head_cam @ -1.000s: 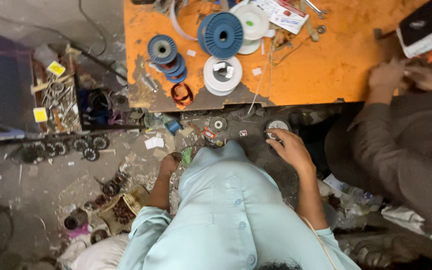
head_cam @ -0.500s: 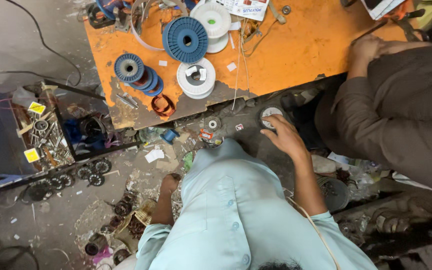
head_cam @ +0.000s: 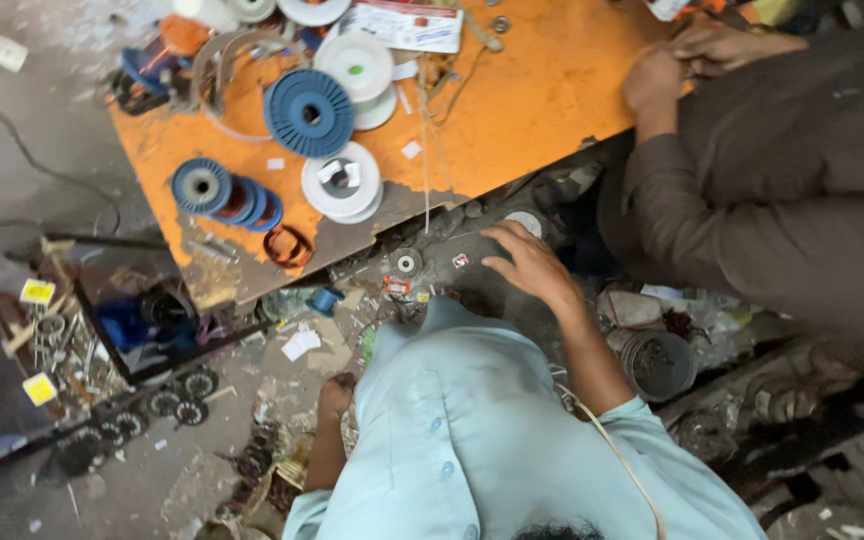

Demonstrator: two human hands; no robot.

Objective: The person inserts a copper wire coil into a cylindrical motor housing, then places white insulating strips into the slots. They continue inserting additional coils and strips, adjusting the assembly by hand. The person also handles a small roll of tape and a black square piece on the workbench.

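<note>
I wear a light blue shirt (head_cam: 472, 430) and look down over it. My right hand (head_cam: 530, 266) reaches forward under the edge of the orange table (head_cam: 542, 110), fingers apart and flat on a dusty grey surface. A small white disc (head_cam: 525, 221) lies just beyond its fingertips, and a small round metal part (head_cam: 407, 263) sits to its left. My left hand (head_cam: 334, 396) hangs low beside my shirt over floor clutter, curled and partly hidden. I cannot tell whether it holds anything.
Blue spools (head_cam: 309, 112) and white spools (head_cam: 341, 183) lie on the orange table, with a copper wire coil (head_cam: 288, 246) near its edge. A person in brown (head_cam: 782, 180) works at the right, hands (head_cam: 667, 62) on the table. Scrap parts and small black wheels (head_cam: 177, 395) litter the floor.
The view has swung, so the table now sits tilted and further up. My right hand has slid slightly back from the white disc with its fingers spread. My left hand stays low by my side.
</note>
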